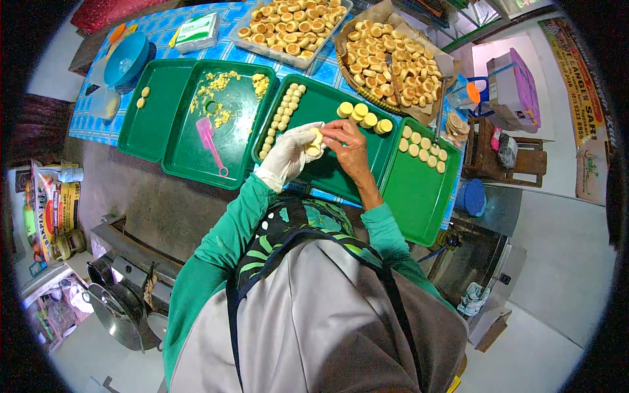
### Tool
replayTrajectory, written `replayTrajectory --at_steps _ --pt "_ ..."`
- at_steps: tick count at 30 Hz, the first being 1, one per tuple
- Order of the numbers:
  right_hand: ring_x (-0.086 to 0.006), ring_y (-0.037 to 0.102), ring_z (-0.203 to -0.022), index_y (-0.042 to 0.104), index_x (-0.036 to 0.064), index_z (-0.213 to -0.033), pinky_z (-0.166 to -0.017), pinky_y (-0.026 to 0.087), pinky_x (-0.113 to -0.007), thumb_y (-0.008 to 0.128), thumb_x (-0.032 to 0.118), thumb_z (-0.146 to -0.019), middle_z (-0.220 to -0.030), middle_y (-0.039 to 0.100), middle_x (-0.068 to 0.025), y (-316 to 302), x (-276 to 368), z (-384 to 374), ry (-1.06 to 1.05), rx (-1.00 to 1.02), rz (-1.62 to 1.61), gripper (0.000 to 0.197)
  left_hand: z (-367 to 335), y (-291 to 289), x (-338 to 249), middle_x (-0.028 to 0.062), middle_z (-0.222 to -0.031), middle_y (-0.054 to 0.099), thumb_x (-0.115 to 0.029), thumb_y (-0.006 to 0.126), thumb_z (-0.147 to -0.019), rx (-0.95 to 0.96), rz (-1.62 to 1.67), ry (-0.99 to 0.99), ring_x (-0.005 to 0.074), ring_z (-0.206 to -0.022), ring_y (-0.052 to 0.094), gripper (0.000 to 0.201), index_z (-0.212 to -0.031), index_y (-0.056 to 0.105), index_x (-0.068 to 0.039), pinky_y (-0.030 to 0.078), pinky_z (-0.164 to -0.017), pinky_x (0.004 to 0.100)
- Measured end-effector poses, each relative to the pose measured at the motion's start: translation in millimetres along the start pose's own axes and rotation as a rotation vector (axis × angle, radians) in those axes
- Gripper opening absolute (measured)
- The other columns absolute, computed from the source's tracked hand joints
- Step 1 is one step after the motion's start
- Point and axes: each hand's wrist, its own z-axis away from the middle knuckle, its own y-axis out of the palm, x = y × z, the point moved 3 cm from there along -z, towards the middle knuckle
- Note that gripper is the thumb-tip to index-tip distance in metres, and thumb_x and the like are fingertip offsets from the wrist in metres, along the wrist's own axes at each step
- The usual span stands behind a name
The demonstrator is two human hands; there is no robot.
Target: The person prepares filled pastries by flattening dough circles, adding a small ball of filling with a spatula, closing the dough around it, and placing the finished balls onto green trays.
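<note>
My left hand (286, 156), in a white glove, cups a pale dough piece (316, 142) over a green tray (331, 167). My bare right hand (347, 145) pinches the same piece from the right. On that tray lie two rows of small dough balls (282, 118) and a few yellow dough discs (364, 116). A further green tray (413, 196) to the right carries flat pale rounds (422, 147).
Left of my hands, two more green trays (196, 144) hold yellow crumbs and a pink scoop (211, 144). Baked cookies fill a clear tray (291, 26) and a paper-lined basket (393, 59) at the back. A blue bowl (126, 57) sits far left. A stove (124, 281) stands lower left.
</note>
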Motion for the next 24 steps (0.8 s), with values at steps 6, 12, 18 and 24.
replayTrajectory --at_steps 6,12,18,24 --pt "-0.0272 0.058 -0.093 0.067 0.005 -0.082 -0.081 0.047 -0.038 0.072 0.006 -0.075 -0.095 0.064 -0.01 -2 10 -1 -0.122 0.019 0.064 0.008 9 4 -4 0.0159 -0.111 0.064 -0.008 0.058 -0.095 -0.069 -0.121 -0.06 0.0213 -0.089 0.069 0.037 -0.127 0.051 0.009 0.061 -0.076 0.0311" --pt "-0.0183 0.06 -0.091 0.066 0.0041 -0.089 -0.076 0.049 -0.032 0.07 0.01 -0.083 -0.11 0.062 -0.0075 6 -3 -2 0.105 0.094 -0.21 0.009 7 3 -13 0.0133 -0.103 0.067 -0.01 0.061 -0.093 0.053 -0.351 -0.053 0.0199 -0.082 0.071 0.045 -0.132 0.047 0.007 0.061 -0.069 0.0301" --pt "-0.0132 0.063 -0.082 0.067 -0.0005 -0.091 -0.075 0.05 -0.027 0.071 0.004 -0.079 -0.104 0.067 -0.0095 16 -14 1 0.571 0.187 -0.756 0.013 12 4 -14 0.0137 -0.105 0.068 -0.007 0.068 -0.087 0.142 -0.458 -0.068 0.021 -0.084 0.071 0.07 -0.145 0.031 0.003 0.059 -0.066 0.0275" --pt "-0.0144 0.063 -0.084 0.071 -0.0015 -0.087 -0.075 0.049 -0.027 0.072 0.004 -0.076 -0.09 0.069 -0.0085 21 -14 8 0.597 0.113 -0.775 0.013 17 8 -11 0.0161 -0.104 0.068 -0.003 0.068 -0.086 0.117 -0.497 -0.016 0.0219 -0.083 0.071 0.068 -0.143 0.032 0.005 0.059 -0.068 0.0278"
